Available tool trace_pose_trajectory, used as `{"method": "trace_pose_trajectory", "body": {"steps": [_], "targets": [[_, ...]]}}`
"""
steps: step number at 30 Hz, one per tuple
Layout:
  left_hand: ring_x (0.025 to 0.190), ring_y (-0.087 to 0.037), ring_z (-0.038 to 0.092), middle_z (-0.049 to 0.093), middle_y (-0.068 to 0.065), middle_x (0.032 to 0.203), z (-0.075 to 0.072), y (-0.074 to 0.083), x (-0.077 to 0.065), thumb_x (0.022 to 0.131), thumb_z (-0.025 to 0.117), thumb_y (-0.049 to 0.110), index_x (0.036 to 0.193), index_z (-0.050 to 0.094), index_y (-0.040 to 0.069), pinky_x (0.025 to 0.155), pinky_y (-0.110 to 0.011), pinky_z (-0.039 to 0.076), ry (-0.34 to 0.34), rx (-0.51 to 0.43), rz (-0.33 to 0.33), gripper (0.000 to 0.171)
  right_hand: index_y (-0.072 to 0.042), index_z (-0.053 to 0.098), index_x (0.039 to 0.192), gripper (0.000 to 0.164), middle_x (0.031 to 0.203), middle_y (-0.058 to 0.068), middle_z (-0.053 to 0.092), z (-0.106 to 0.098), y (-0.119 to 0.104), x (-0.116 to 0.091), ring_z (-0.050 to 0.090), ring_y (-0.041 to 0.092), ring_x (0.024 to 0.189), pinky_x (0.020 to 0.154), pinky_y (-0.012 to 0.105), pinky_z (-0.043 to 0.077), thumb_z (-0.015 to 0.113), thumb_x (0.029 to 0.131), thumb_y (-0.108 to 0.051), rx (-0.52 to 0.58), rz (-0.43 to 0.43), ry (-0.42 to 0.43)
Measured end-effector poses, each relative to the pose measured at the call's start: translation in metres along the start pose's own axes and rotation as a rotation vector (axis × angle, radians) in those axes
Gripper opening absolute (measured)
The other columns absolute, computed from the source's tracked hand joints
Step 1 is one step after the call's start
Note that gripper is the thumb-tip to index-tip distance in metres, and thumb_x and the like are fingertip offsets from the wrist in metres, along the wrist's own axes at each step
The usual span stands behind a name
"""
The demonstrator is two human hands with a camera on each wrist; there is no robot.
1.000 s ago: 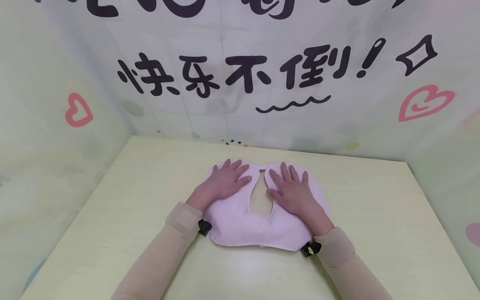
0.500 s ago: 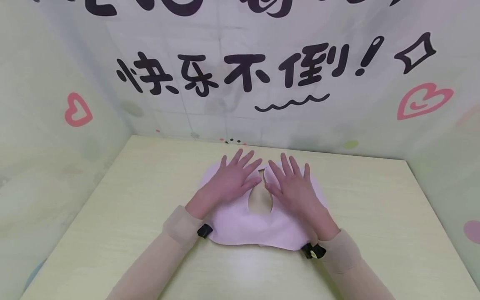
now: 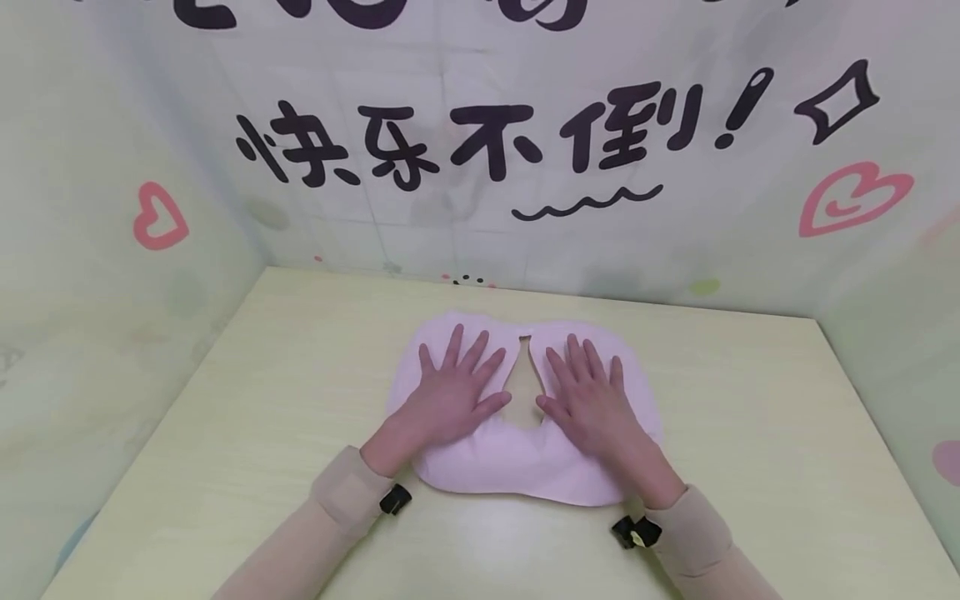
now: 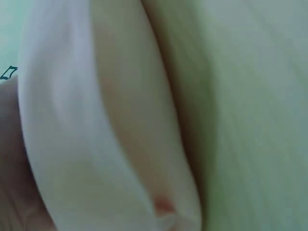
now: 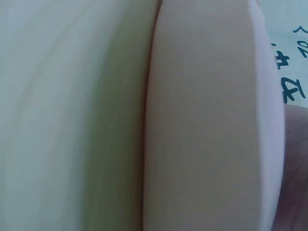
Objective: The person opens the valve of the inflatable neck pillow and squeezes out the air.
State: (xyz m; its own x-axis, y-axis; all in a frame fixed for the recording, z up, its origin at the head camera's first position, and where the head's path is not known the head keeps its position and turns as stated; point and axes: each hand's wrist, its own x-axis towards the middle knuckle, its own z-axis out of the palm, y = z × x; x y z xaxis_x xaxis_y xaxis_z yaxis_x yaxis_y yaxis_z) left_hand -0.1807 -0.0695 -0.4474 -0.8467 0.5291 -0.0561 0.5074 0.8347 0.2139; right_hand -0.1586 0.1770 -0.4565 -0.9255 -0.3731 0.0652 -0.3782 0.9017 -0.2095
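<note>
A pale pink neck pillow (image 3: 517, 467) lies flat on the table, its rounded outline broken by a teardrop-shaped opening that narrows toward the far edge. My left hand (image 3: 450, 396) rests on its left lobe, fingers spread and straight, thumb at the opening's left edge. On the right lobe lies my right hand (image 3: 596, 408), also with straight fingers, its thumb by the opening's right edge. The left wrist view is filled by the pillow's side (image 4: 67, 120), with part of the hand (image 4: 14, 168) at the left. In the right wrist view, the pillow's thick side wall (image 5: 207, 120) stands against the tabletop.
The pale wood-grain table (image 3: 300, 350) extends around the pillow. A printed cloth backdrop (image 3: 420, 233) with dark lettering and hearts rises behind it and along both sides. Black wrist devices (image 3: 396, 499) sit on both beige sleeves, near the pillow's front corners.
Both hands have come back toward the person; half a second ago they reached farther up, the left fingertips past the far edge. The pillow stays in about the same place.
</note>
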Motion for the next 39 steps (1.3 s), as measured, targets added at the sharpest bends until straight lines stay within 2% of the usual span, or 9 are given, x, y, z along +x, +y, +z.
{"method": "trace_pose_trajectory", "body": {"steps": [5,8,13,21,30,39], "targets": [[0.153,-0.041,-0.015,0.004,-0.011,0.171,0.003,0.0,0.0,0.106,0.031,0.063,0.165,0.026,0.022,0.106,-0.084,0.001,-0.041,-0.015,-0.039,0.071,-0.005,0.034,0.16,0.072,0.166,0.027,0.017,0.004,0.0,-0.001,0.013,0.049,0.152,0.113,0.076,0.01,0.055,0.104,-0.046,0.02,0.021,-0.036],[0.154,-0.04,-0.014,0.001,-0.011,0.171,0.003,-0.002,-0.001,0.107,0.031,0.061,0.165,0.025,0.024,0.107,-0.083,0.001,-0.057,-0.013,-0.051,0.069,-0.005,0.036,0.159,0.071,0.165,0.027,0.02,0.005,0.0,-0.002,0.014,0.048,0.152,0.113,0.076,0.011,0.055,0.104,-0.045,0.003,0.022,-0.043],[0.155,-0.04,-0.009,-0.001,-0.009,0.172,0.004,-0.006,-0.001,0.108,0.033,0.056,0.165,0.023,0.026,0.108,-0.082,0.003,-0.072,0.01,-0.036,0.065,-0.004,0.037,0.159,0.071,0.165,0.027,0.021,0.006,0.001,-0.002,0.015,0.048,0.152,0.114,0.075,0.011,0.056,0.104,-0.045,-0.006,0.024,-0.042],[0.155,-0.042,-0.009,-0.002,-0.01,0.172,0.004,-0.009,-0.001,0.107,0.037,0.057,0.166,0.019,0.026,0.107,-0.083,0.006,-0.089,0.074,-0.01,0.068,-0.004,0.039,0.158,0.07,0.165,0.027,0.023,0.009,0.003,-0.001,0.017,0.048,0.152,0.114,0.074,0.01,0.056,0.103,-0.045,-0.014,0.033,-0.023],[0.156,-0.041,-0.004,0.003,-0.008,0.172,0.003,-0.006,-0.001,0.107,0.038,0.057,0.164,0.03,0.027,0.108,-0.082,0.006,-0.076,0.094,-0.019,0.065,-0.005,0.041,0.157,0.069,0.163,0.028,0.026,0.009,0.002,-0.001,0.02,0.048,0.151,0.114,0.074,0.012,0.057,0.103,-0.045,-0.026,0.041,-0.045],[0.156,-0.039,-0.004,0.002,-0.006,0.172,0.001,-0.003,0.0,0.107,0.035,0.058,0.164,0.029,0.029,0.11,-0.08,0.006,-0.098,0.12,-0.048,0.064,-0.005,0.038,0.158,0.07,0.165,0.027,0.023,0.012,0.004,-0.001,0.017,0.047,0.152,0.115,0.073,0.011,0.053,0.105,-0.047,-0.023,0.045,-0.095]]}}
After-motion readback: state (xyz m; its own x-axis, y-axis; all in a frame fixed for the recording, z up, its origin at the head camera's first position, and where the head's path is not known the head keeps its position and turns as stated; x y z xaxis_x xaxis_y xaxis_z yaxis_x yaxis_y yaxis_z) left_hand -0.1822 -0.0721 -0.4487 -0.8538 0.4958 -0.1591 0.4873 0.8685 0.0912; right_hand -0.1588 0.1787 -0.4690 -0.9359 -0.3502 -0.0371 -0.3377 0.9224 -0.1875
